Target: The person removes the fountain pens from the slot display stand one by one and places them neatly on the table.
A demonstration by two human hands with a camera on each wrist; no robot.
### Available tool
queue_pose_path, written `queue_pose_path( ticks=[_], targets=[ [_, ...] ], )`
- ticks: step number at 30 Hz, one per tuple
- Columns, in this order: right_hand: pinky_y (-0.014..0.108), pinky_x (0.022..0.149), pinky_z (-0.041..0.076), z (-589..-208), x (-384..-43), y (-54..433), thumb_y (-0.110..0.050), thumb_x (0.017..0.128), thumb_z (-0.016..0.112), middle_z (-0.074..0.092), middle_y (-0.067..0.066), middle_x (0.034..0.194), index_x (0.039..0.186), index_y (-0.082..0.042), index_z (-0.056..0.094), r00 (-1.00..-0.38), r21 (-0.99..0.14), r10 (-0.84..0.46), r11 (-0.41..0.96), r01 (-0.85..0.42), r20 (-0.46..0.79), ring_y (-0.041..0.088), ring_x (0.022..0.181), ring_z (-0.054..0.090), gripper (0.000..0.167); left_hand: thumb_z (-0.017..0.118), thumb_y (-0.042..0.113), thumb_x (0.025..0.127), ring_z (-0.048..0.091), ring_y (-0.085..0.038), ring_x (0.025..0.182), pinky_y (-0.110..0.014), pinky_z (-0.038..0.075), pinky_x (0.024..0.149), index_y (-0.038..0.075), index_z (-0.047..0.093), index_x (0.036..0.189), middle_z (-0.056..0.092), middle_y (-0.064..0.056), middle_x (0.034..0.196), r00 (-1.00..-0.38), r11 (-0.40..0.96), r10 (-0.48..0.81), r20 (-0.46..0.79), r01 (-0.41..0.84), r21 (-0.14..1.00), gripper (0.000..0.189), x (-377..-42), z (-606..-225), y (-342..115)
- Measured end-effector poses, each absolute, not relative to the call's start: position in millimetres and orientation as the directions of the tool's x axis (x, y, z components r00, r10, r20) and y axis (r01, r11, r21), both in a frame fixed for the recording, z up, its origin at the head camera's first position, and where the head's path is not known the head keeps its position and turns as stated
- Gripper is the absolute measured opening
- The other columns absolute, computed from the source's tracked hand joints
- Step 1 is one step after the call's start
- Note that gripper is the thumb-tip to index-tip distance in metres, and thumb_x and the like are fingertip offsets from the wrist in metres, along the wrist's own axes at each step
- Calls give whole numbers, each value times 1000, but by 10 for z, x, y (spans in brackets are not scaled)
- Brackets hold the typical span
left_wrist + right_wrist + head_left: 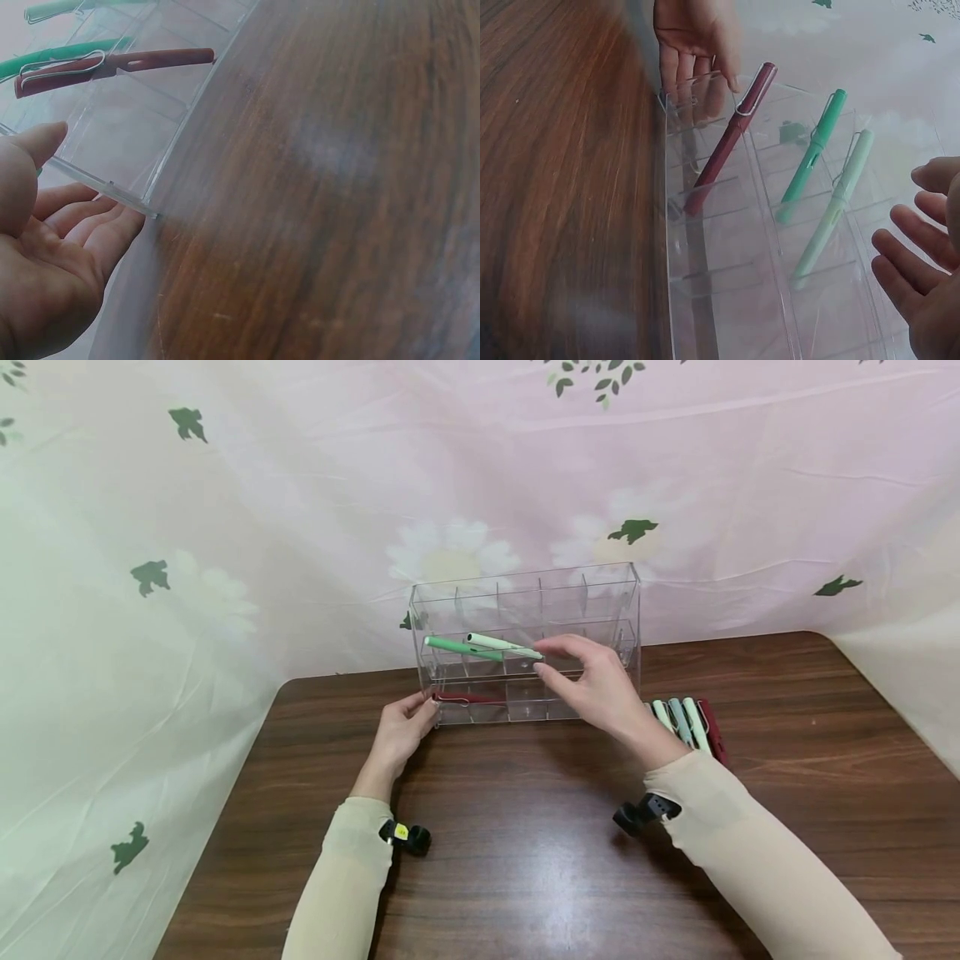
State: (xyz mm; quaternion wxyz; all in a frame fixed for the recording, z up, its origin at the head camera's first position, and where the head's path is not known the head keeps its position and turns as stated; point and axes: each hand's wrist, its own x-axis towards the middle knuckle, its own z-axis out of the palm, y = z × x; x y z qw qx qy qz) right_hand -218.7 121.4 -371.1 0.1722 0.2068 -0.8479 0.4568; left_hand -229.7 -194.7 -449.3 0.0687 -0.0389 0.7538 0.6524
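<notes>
A clear plastic tiered pen rack with divided compartments stands against the back cloth. My left hand holds its left end, thumb on one side of the end wall and fingers on the other. In the lower tier leans a dark red pen. The tier above bears a green pen and, beside it, a pale green pen, both slanting. My right hand is close to the pale green pen's end. The right wrist view shows its fingers spread and apart from the pen.
On the brown wooden table, right of the rack, several pens lie side by side, partly behind the right forearm. A flower-printed cloth hangs close behind the rack. Each wrist wears a small black camera.
</notes>
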Motion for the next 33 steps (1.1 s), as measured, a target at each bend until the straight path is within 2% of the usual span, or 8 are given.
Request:
queue_pose_path(
  ticks=[8, 15, 22, 29, 33],
  targets=[
    [55, 108, 58, -3676, -2300, 1054, -10, 99, 77, 78, 16, 128, 128, -3, 77, -841, -684, -221, 499, -532, 494, 35, 122, 72, 29, 55, 15, 114, 59, -34, 145, -41, 52, 119, -8, 44, 160, 57, -26, 157, -988, 159, 31, -149, -143, 977, 52, -2301, -4501, -1960],
    [56, 91, 59, -3661, -2379, 926, -10, 99, 77, 78, 17, 125, 126, -3, 77, -840, -679, -227, 504, -534, 492, 37, 111, 72, 28, 54, 15, 114, 58, -35, 146, -42, 52, 120, -7, 43, 160, 56, -26, 158, -988, 161, 38, -150, -142, 977, 53, -2297, -4509, -1962],
    [54, 103, 59, -3647, -2456, 855, -12, 100, 77, 76, 17, 132, 133, -4, 75, -861, -665, -242, 554, -501, 447, 36, 122, 72, 34, 54, 14, 114, 57, -35, 146, -42, 51, 120, -9, 43, 160, 55, -27, 158, -989, 157, 42, -141, -133, 979, 53, -2304, -4507, -1965],
    [51, 101, 62, -3624, -2515, 743, -13, 100, 77, 76, 18, 134, 136, -4, 73, -888, -662, -238, 597, -453, 394, 35, 122, 73, 37, 55, 13, 113, 57, -34, 146, -40, 51, 119, -9, 43, 160, 55, -27, 158, -989, 144, 37, -146, -140, 980, 53, -2309, -4518, -1960],
    [51, 105, 60, -3604, -2543, 676, -17, 101, 77, 77, 16, 134, 136, -6, 74, -913, -650, -212, 647, -399, 349, 34, 124, 73, 37, 54, 12, 114, 56, -36, 147, -41, 51, 119, -10, 42, 160, 54, -29, 159, -989, 145, 40, -141, -134, 980, 52, -2309, -4527, -1963]
  ],
)
